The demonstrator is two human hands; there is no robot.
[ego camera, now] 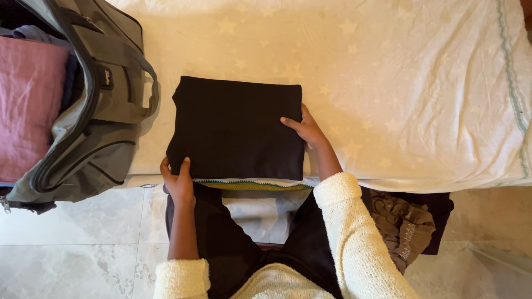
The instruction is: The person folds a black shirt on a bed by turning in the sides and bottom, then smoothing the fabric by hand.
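A folded black garment (235, 127) lies flat on the cream star-patterned bedsheet (388, 83), near the bed's front edge. My left hand (177, 180) grips its near-left corner, thumb on top and fingers underneath. At the garment's right edge my right hand (305, 128) has its thumb pressed on the cloth and its fingers tucked under. Both arms wear fuzzy cream sleeves.
An open olive-grey duffel bag (94, 111) sits on the bed's left end, with a folded pink cloth (27, 99) inside. Dark and olive clothes (407, 221) lie in a heap on the marble floor to my right. My legs in black trousers stand against the bed.
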